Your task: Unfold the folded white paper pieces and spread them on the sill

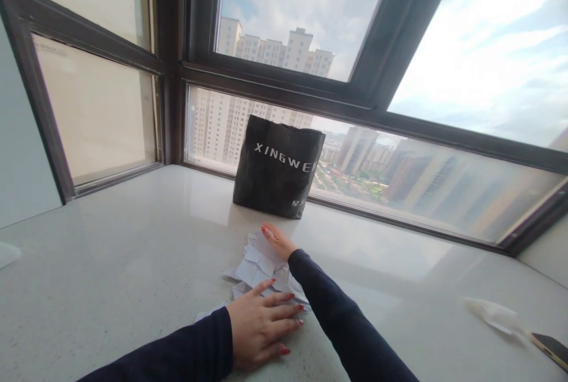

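A creased white sheet of paper point(257, 266) lies on the pale stone sill point(133, 264). My left hand point(261, 326) rests flat on the near part of the paper, fingers stretched out and pointing right. My right hand point(277, 240) lies on the far edge of the paper, fingers extended toward the window; its palm side is hidden. Both arms wear dark blue sleeves. A black bag with white lettering point(277, 166) stands upright just beyond the paper, against the window.
Dark-framed windows point(284, 83) enclose the sill at the back and left. At the right lie a crumpled clear wrapper point(494, 314) and a phone point(552, 349) at the frame's edge.
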A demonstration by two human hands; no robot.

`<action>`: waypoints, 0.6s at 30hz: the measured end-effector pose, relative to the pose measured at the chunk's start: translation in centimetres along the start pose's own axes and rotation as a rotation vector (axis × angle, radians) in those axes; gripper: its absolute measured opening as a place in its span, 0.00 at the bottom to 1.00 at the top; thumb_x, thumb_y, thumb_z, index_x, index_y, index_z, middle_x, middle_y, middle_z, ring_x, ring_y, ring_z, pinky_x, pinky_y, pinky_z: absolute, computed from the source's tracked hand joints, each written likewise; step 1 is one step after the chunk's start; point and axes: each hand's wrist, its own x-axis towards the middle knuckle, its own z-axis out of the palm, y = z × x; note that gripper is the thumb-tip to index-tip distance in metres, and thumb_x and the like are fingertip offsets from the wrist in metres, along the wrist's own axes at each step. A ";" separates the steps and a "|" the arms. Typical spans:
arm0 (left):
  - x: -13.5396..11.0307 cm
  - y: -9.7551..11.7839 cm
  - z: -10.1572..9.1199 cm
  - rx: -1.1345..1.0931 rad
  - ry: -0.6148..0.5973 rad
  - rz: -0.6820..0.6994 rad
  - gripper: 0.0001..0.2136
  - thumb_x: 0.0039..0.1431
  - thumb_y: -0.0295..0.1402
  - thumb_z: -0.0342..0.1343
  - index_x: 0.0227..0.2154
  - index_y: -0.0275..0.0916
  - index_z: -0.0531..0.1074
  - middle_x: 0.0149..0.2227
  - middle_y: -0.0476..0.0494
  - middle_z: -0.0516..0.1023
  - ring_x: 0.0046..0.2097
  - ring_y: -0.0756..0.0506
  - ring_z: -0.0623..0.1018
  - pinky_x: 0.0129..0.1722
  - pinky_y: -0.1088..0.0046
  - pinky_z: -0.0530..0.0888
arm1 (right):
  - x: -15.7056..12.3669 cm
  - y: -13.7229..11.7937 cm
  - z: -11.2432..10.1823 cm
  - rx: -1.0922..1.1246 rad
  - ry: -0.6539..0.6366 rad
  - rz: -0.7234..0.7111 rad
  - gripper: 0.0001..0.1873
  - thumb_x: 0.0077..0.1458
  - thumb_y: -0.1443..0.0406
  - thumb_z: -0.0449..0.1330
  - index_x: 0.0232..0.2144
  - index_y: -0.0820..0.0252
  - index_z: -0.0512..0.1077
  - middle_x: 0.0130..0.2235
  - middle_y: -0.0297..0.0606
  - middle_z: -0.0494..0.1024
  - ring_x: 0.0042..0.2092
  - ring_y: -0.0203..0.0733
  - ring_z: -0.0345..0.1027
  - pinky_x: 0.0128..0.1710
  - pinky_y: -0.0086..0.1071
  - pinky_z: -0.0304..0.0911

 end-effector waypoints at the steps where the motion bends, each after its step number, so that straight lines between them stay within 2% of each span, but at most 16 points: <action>1: -0.1 -0.1 0.0 0.001 0.000 -0.002 0.18 0.61 0.37 0.45 0.53 0.40 0.58 0.57 0.44 0.59 0.57 0.41 0.57 0.56 0.60 0.47 | 0.0 -0.2 0.3 0.002 -0.015 -0.005 0.13 0.57 0.60 0.49 0.38 0.54 0.72 0.40 0.40 0.76 0.44 0.47 0.68 0.43 0.42 0.61; 3: -0.2 -0.3 0.1 0.010 -0.002 -0.010 0.17 0.61 0.37 0.44 0.52 0.40 0.58 0.57 0.45 0.59 0.56 0.41 0.58 0.55 0.59 0.48 | -0.4 -0.6 0.5 0.008 -0.037 -0.017 0.13 0.58 0.60 0.48 0.37 0.53 0.72 0.37 0.38 0.77 0.41 0.45 0.70 0.40 0.39 0.63; 6: -0.3 -0.7 0.0 0.030 0.000 -0.028 0.15 0.62 0.37 0.44 0.50 0.40 0.60 0.56 0.44 0.61 0.54 0.41 0.61 0.54 0.59 0.50 | -1.3 -0.9 -0.3 0.007 -0.024 -0.023 0.17 0.59 0.57 0.45 0.38 0.53 0.71 0.36 0.35 0.76 0.39 0.42 0.70 0.39 0.36 0.64; 11: -0.3 -0.7 0.0 0.125 -0.037 -0.022 0.17 0.56 0.34 0.49 0.49 0.39 0.61 0.56 0.42 0.60 0.55 0.40 0.60 0.54 0.58 0.52 | -3.4 1.1 -3.4 -0.083 0.126 0.092 0.25 0.59 0.52 0.39 0.35 0.57 0.70 0.35 0.40 0.75 0.40 0.44 0.67 0.42 0.38 0.60; 14: -0.1 0.0 0.4 0.202 -0.022 -0.041 0.20 0.53 0.34 0.52 0.49 0.36 0.61 0.56 0.38 0.60 0.54 0.38 0.60 0.53 0.55 0.53 | -5.3 2.9 -5.1 -0.155 0.187 0.176 0.22 0.55 0.50 0.43 0.27 0.56 0.70 0.29 0.39 0.74 0.35 0.46 0.67 0.40 0.41 0.59; 18: 0.1 1.0 0.8 0.240 0.058 -0.057 0.15 0.59 0.33 0.47 0.49 0.36 0.61 0.55 0.40 0.62 0.54 0.39 0.60 0.54 0.55 0.50 | -7.6 4.0 -6.0 -0.199 0.205 0.216 0.18 0.52 0.52 0.49 0.21 0.55 0.68 0.24 0.38 0.71 0.31 0.46 0.65 0.36 0.40 0.59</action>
